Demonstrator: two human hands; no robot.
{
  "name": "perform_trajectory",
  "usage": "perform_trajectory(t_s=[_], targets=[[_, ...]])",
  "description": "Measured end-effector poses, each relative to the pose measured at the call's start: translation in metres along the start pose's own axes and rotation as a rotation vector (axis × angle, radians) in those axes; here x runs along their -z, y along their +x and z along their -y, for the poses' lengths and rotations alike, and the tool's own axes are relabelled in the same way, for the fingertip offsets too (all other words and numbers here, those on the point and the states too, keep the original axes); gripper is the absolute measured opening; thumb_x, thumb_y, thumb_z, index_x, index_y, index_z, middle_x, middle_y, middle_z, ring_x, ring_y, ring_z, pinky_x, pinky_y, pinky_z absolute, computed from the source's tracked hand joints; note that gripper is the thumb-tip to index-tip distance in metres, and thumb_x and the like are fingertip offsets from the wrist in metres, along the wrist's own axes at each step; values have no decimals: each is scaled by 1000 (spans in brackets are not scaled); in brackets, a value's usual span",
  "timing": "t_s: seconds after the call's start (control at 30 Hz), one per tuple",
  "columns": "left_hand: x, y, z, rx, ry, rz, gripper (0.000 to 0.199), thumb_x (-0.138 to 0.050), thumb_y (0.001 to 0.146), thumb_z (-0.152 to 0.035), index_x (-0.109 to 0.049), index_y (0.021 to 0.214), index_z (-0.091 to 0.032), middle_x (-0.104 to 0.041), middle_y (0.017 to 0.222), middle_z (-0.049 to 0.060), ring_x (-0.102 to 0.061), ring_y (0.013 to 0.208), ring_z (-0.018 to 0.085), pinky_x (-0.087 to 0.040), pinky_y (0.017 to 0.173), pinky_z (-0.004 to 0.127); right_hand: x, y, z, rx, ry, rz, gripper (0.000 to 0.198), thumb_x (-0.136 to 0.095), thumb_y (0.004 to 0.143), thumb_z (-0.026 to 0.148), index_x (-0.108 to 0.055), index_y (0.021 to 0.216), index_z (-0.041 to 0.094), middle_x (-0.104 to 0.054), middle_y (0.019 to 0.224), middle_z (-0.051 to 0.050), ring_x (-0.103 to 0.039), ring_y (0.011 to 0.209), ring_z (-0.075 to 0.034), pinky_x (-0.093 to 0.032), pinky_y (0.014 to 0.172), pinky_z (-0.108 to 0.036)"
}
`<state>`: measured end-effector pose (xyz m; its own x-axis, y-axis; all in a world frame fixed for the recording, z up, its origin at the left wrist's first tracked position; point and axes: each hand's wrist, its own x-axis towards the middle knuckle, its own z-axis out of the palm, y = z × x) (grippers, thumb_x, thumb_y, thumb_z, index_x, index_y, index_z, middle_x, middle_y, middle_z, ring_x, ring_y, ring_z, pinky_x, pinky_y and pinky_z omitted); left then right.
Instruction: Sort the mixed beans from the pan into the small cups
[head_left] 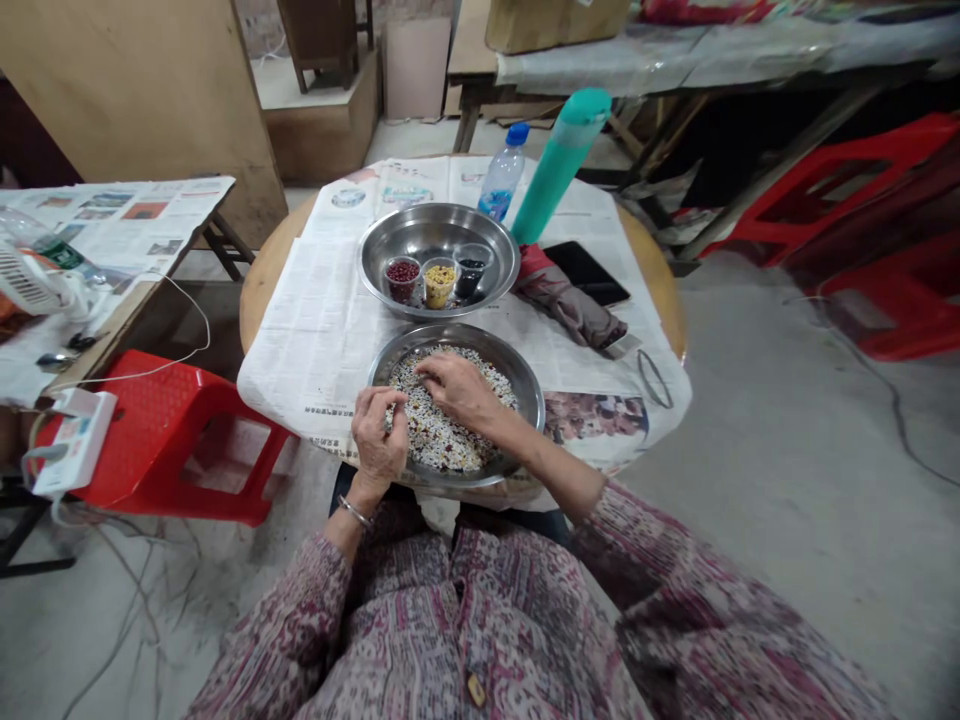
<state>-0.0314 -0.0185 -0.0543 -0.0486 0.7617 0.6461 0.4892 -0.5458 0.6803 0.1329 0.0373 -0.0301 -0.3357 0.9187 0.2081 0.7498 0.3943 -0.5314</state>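
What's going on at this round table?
A person is working with both bare hands at the nearer metal bowl, which holds a speckled, mostly white mix of small grains. The right hand is over the middle, the left hand at the left side; whether either pinches anything is too small to tell. In the farther bowl stand three clear cups of red, yellow and black pieces.

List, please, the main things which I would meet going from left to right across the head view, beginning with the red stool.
Red stool, left hand, right hand, teal bottle, red plastic chair.
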Motion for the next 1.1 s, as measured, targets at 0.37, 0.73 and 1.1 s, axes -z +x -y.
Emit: perform_trajectory(t_s=[0.37, 0.73, 1.1], targets=[[1, -1, -2, -14, -10, -1, 15, -53, 90, -8, -64, 91, -19, -65, 93, 4, -60, 94, 19, -49, 88, 33, 17, -49, 9, 373, -116, 300, 30, -67, 89, 33, -67, 117, 22, -61, 124, -12, -55, 111, -27, -51, 92, -44], [0, -2, -1, -2, -5, -1, 15, -54, 89, -8, -64, 91, -19, -65, 93, 4, -60, 93, 19, -49, 88, 34, 33, -45, -38, -30, -381, 91, 28, -46, 94, 13, -67, 113, 16, -64, 110, -15, -60, 104, -27, -52, 92, -40], [2, -1, -4, -4, -6, 2, 16, -54, 90, -7, -64, 92, -19, -65, 93, 4, -60, 93, 19, -49, 86, 33, 16, -49, 2, 228, -233, 312, 19, -52, 93, 13, -68, 100, 20, -66, 92, -6, -61, 84, -16, -45, 71, -26]])
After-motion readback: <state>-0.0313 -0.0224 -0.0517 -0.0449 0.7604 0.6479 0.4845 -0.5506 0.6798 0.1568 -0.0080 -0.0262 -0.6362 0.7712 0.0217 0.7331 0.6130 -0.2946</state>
